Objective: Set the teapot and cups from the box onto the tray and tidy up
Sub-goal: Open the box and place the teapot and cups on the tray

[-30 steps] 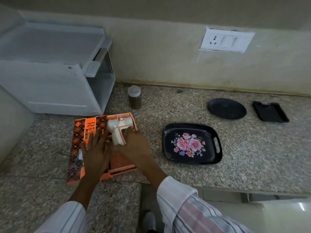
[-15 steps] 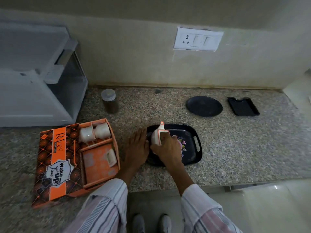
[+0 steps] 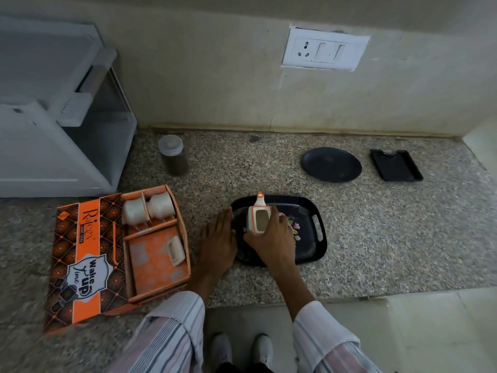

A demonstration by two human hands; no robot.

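Teapot (image 3: pixel 257 217) now sits on tray (image 3: pixel 309 254), right grip (image 3: pixel 270 236) grasping it; left grip (image 3: pixel 218 242) released beside.

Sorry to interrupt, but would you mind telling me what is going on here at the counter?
A person is unpacking a tea set. The right hand grips the white teapot, which stands lidless on the black floral tray. The left hand lies flat on the counter at the tray's left edge. Two cups and what may be the lid are in the open orange box to the left.
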